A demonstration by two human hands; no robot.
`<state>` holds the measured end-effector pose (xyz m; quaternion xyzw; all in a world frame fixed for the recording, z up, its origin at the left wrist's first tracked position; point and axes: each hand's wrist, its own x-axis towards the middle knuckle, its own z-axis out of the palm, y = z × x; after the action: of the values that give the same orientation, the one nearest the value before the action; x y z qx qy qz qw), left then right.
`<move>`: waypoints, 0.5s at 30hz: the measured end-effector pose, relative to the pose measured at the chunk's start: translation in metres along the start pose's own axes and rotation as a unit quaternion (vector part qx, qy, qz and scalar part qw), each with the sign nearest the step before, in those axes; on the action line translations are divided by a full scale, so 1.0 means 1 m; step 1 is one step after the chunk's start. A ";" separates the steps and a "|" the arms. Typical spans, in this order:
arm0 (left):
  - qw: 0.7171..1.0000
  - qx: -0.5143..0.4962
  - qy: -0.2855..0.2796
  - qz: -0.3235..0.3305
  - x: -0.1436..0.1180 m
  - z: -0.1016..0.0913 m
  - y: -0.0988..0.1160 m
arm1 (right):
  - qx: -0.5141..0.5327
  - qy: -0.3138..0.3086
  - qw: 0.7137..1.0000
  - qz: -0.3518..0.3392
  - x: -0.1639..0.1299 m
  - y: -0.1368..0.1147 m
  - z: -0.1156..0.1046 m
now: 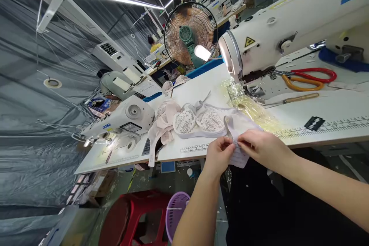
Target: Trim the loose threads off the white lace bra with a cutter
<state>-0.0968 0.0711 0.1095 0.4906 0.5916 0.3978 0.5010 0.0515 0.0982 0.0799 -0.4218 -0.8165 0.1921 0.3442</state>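
2 hands: left hand, right hand fingers pinch 1 label | 2 bras

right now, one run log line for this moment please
left hand pinching label | right hand pinching label | bra on table edge | scissors by sewing machine

Two bare forearms are seen, entering from the lower edge at about 6 o'clock and from the right edge at about 4 o'clock. No sleeves, gloves, rings, watches or bracelets are worn on either. The left hand and the right hand are uncovered, with short, unpainted nails. Dark, plain clothing is seen between the arms, at about 5 o'clock.
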 end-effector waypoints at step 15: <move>0.997 -0.044 0.060 0.013 0.001 0.007 -0.004 | -0.175 0.065 0.982 -0.010 0.007 -0.010 -0.003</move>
<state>-0.0902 0.0708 0.1041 0.4509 0.5961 0.4583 0.4810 0.0449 0.0987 0.0907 -0.4795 -0.8173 0.0147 0.3192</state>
